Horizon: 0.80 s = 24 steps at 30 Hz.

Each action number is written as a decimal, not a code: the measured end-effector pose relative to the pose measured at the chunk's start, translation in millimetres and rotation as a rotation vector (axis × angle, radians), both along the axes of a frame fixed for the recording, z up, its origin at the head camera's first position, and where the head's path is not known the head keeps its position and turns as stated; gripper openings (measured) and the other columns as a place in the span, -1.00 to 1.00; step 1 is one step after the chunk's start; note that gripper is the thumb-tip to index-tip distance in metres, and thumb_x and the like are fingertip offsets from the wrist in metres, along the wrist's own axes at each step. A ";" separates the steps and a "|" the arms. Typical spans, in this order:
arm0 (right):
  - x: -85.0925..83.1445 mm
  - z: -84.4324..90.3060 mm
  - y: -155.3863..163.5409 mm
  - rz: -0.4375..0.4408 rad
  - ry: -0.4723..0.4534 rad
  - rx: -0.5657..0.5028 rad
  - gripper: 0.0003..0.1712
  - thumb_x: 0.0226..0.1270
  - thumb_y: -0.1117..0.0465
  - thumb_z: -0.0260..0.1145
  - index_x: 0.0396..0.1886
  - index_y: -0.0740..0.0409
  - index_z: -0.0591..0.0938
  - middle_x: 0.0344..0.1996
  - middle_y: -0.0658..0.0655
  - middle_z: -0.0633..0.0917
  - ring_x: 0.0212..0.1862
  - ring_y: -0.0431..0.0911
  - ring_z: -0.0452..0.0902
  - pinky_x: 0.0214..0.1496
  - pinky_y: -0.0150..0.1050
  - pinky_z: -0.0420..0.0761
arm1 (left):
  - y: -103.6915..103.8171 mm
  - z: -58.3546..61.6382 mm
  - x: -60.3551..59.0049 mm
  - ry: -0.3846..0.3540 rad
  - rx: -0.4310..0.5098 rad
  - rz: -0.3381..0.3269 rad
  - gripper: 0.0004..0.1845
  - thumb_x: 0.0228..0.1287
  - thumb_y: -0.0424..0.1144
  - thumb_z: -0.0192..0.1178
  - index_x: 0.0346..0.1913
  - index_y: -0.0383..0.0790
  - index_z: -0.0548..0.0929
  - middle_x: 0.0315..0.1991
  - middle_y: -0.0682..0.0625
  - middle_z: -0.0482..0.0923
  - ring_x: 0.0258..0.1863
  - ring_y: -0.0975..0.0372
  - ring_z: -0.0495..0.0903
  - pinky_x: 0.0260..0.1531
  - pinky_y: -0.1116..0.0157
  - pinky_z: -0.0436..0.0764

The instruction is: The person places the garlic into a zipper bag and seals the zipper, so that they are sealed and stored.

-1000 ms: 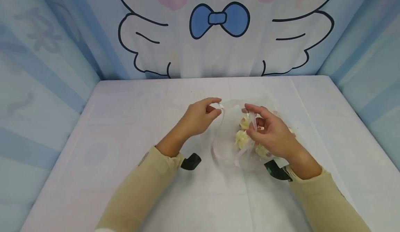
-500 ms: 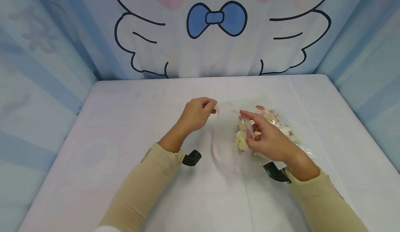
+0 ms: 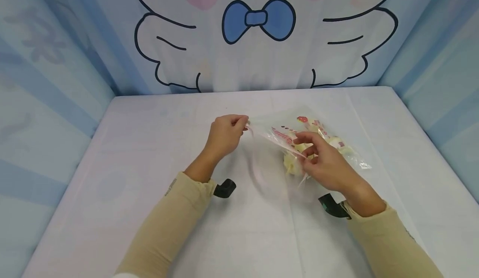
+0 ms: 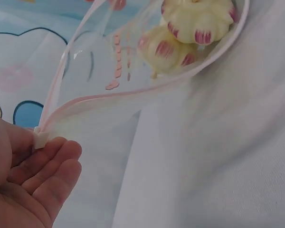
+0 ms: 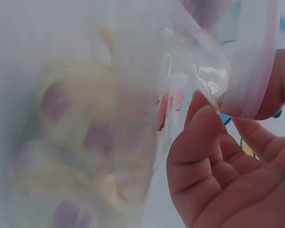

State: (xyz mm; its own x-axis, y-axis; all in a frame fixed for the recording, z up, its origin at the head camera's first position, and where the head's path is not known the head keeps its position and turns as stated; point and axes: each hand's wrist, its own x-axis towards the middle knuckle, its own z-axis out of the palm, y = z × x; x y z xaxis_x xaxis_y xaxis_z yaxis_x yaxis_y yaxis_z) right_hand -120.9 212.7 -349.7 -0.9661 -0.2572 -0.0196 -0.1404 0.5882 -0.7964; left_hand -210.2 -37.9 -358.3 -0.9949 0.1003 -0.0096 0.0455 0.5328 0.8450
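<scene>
A clear zip bag (image 3: 304, 113) with a pink zip strip and red print lies between the hands. Inside are several cream, purple-tipped, ribbed lumps (image 4: 199, 21) that look like small pumpkins or flowers. My left hand (image 3: 225, 134) pinches the mouth's corner, where a small white slider (image 4: 41, 138) shows between thumb and fingers. With thumb and fingers, my right hand (image 3: 329, 163) pinches the pink-edged rim (image 5: 256, 61) farther along. Between the hands the mouth gapes, its two pink edges (image 4: 123, 93) apart in the left wrist view.
A white cloth covers the table (image 3: 149, 211). Behind it hangs a curtain (image 3: 258, 65) with a blue bow print, and more pale blue curtain (image 3: 48, 115) closes off the sides. Black wrist mounts (image 3: 224, 188) stick out by both tan sleeves.
My left hand has moved a little to the left, drawing the bag's corner with it. The rim at my right hand is pulled straighter, and more of the red print shows.
</scene>
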 end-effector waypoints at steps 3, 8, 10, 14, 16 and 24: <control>-1.5 0.3 -0.1 -0.028 -0.013 0.037 -0.35 0.39 0.38 0.20 0.44 0.20 0.28 0.26 0.19 0.45 -0.01 0.04 0.45 -0.23 -0.31 0.59 | -4.1 -1.1 0.5 0.029 0.008 0.031 -0.63 0.54 -0.05 0.09 0.14 -0.21 0.70 -0.17 0.02 0.73 -0.19 0.23 0.66 -0.16 0.26 0.63; -3.5 -0.3 2.5 -0.054 -0.029 0.082 -0.35 0.37 0.39 0.17 0.44 0.20 0.28 0.28 0.19 0.44 -0.01 0.04 0.44 -0.18 -0.30 0.58 | -12.0 -0.4 4.4 0.052 0.028 0.072 -0.63 0.54 -0.06 0.09 0.15 -0.22 0.70 -0.16 0.00 0.73 -0.19 0.22 0.66 -0.17 0.26 0.64; -4.0 -0.6 3.7 -0.060 -0.028 0.093 -0.34 0.33 0.41 0.14 0.44 0.20 0.28 0.28 0.19 0.44 0.01 0.03 0.42 -0.17 -0.29 0.57 | -15.2 0.1 6.5 0.051 0.036 0.090 -0.63 0.54 -0.07 0.09 0.15 -0.22 0.70 -0.17 0.00 0.72 -0.19 0.22 0.65 -0.17 0.26 0.64; -4.8 -0.6 6.3 -0.069 -0.013 0.108 -0.33 0.28 0.44 0.13 0.42 0.21 0.29 0.26 0.20 0.44 -0.04 0.04 0.43 -0.22 -0.28 0.56 | -21.4 -0.7 10.0 0.058 0.043 0.118 -0.65 0.54 -0.09 0.10 0.14 -0.21 0.71 -0.19 0.00 0.72 -0.20 0.21 0.65 -0.20 0.24 0.63; -5.1 -0.6 7.7 -0.079 -0.001 0.115 -0.33 0.27 0.44 0.13 0.41 0.23 0.30 0.25 0.20 0.45 -0.07 0.03 0.43 -0.28 -0.29 0.55 | -24.5 -2.6 10.9 0.070 0.038 0.127 -0.65 0.54 -0.10 0.10 0.13 -0.22 0.71 -0.20 -0.01 0.72 -0.21 0.20 0.65 -0.22 0.23 0.62; -6.3 -2.3 15.4 -0.173 0.021 0.183 -0.35 0.35 0.33 0.24 0.42 0.24 0.31 0.25 0.25 0.46 -0.11 0.06 0.42 -0.39 -0.26 0.53 | -35.7 -8.3 19.7 0.120 0.022 0.155 -0.66 0.53 -0.13 0.11 0.13 -0.27 0.70 -0.18 -0.05 0.73 -0.24 0.17 0.65 -0.28 0.23 0.62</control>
State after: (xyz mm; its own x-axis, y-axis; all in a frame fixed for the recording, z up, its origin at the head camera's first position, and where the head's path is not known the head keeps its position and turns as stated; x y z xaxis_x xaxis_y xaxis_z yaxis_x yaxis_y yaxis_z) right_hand -127.3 228.1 -352.0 -0.9962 -0.0823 -0.0301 -0.0407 0.7387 -0.6728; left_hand -190.5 -73.6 -366.6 -0.9923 -0.0549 0.1109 0.0661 0.5229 0.8498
